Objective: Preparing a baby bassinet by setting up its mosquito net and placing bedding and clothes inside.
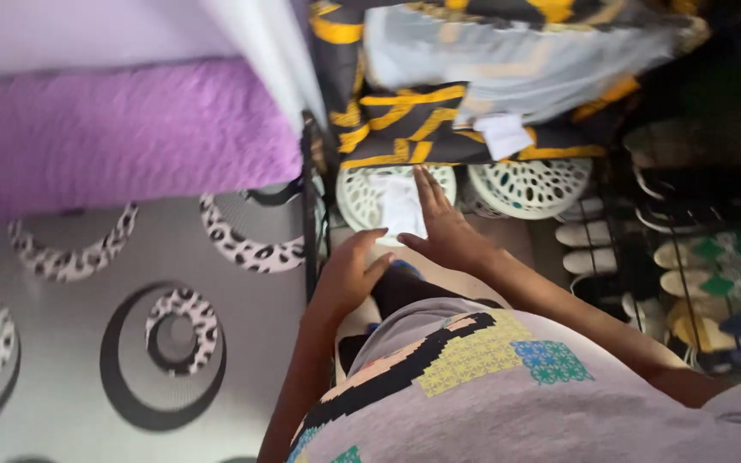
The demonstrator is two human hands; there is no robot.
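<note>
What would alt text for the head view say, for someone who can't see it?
Seen from above, a person's right hand rests flat on a small white cloth over a white lattice basket, the left hand beside it. Black-and-yellow fabric hangs above; shoes fill a rack.

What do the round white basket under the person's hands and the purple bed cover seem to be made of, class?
Round white basket: probably moulded plastic, slightly glossy; its wall is pierced with regular oval holes. The right hand presses a small white cloth onto it; the left hand hovers close by.
Purple bed cover: soft matte fabric, seemingly quilted, judging by its puckered, stitched texture.
</note>
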